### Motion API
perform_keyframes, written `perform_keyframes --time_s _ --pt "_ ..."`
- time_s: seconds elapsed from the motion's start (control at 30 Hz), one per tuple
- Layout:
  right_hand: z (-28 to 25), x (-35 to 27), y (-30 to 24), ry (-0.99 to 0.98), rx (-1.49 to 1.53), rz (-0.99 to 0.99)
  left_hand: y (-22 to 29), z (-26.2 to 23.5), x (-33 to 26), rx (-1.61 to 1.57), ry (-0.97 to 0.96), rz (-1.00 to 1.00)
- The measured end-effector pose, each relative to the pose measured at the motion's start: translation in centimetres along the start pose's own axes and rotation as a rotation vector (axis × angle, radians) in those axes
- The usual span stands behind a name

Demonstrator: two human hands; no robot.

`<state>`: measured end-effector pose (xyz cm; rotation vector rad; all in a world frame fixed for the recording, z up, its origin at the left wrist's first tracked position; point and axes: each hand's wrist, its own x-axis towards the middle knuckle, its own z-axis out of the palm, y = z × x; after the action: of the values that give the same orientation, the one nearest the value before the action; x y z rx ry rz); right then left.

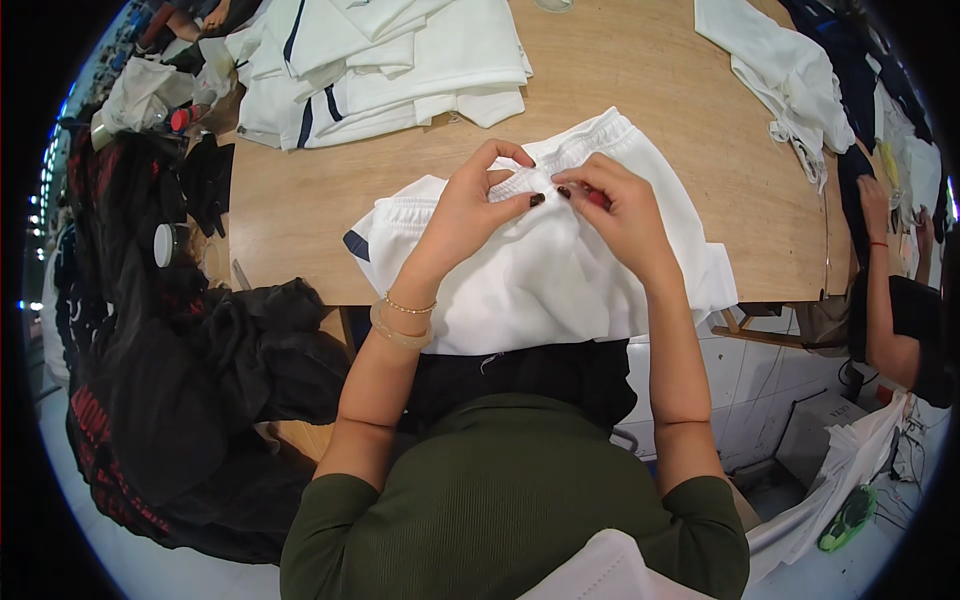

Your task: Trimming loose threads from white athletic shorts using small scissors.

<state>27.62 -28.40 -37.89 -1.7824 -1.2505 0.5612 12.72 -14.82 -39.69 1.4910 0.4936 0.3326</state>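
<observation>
White elastic-waisted pants [560,270] lie bunched over the table's near edge and hang toward my lap. A gathered waistband runs along their upper side, and a navy patch shows at the left corner. My left hand [478,205] pinches the waistband between thumb and fingers near its middle. Just beside it, my right hand [622,210] is closed on the same band, with the two thumbs a short gap apart. Something small and red [598,198] shows inside my right hand, mostly hidden by the fingers.
Folded white garments [400,85] with navy stripes are stacked at the far left of the wooden table [600,60]. Another white garment [790,80] lies far right. Black clothes [180,390] heap up at left beside a white-lidded jar [165,245]. A co-worker's arm [880,290] is at right.
</observation>
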Motion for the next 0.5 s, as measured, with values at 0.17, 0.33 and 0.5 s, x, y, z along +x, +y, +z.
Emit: perform_keyframes --time_s 0.17,0.33,0.5 --pt "0.6 -0.1 -0.2 0.046 -0.148 -0.047 0.3 0.0 0.1 0.034 -0.025 -0.027" --pt "-0.2 0.5 -0.2 -0.024 0.084 0.077 0.3 -0.1 0.0 0.009 -0.039 0.007" --pt "-0.7 1.1 -1.0 -0.088 0.495 0.303 1.0 0.0 -0.2 0.294 -0.051 0.053"
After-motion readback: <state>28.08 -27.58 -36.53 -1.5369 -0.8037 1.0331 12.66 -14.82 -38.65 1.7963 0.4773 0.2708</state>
